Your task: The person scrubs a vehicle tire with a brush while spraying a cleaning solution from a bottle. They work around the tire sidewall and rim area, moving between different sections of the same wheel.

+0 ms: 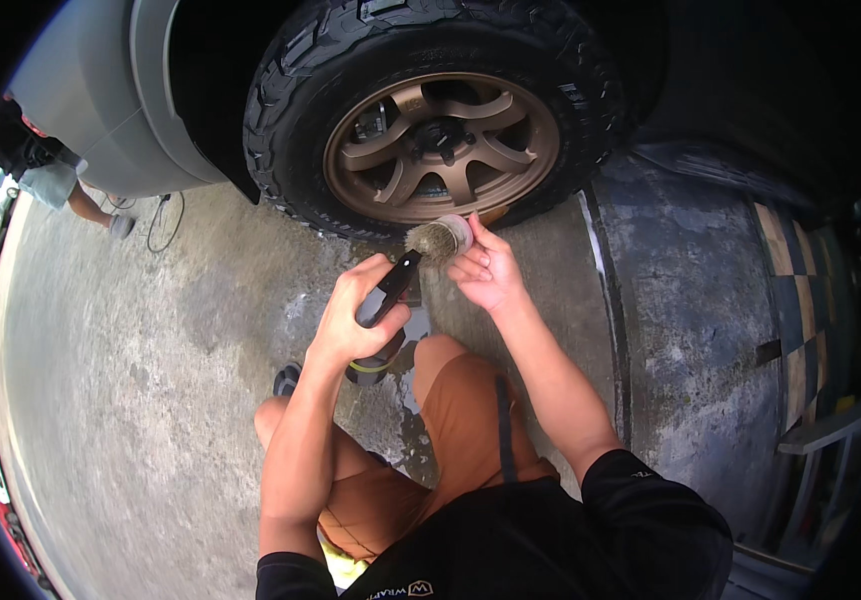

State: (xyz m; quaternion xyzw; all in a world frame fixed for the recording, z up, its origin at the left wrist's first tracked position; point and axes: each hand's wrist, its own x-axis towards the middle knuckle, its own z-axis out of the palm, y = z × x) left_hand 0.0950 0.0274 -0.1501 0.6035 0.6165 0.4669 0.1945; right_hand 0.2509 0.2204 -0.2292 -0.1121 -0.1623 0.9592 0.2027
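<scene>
My left hand (pixel 351 307) is wrapped around the neck of a dark spray bottle (pixel 383 296) with a yellow-green band low on its body. The sprayer head points up and right, its nozzle close to the bristles of a round brush (pixel 432 241). That brush is pinched by its pale collar in the fingers of my right hand (pixel 492 271); its handle is mostly hidden. Just beyond both hands stands a vehicle wheel with a bronze spoked rim (pixel 460 176) and a black, chunky-tread tire (pixel 280 142). Whether the brush touches the tire I cannot tell.
Grey body panels (pixel 100 97) of the vehicle flank the wheel. At far left another person (pixel 47 165) stands near a thin black cable (pixel 167 225). The concrete floor (pixel 152 360) has wet patches. A metal railing (pixel 828 435) and checkered tiles (pixel 798 315) are at right.
</scene>
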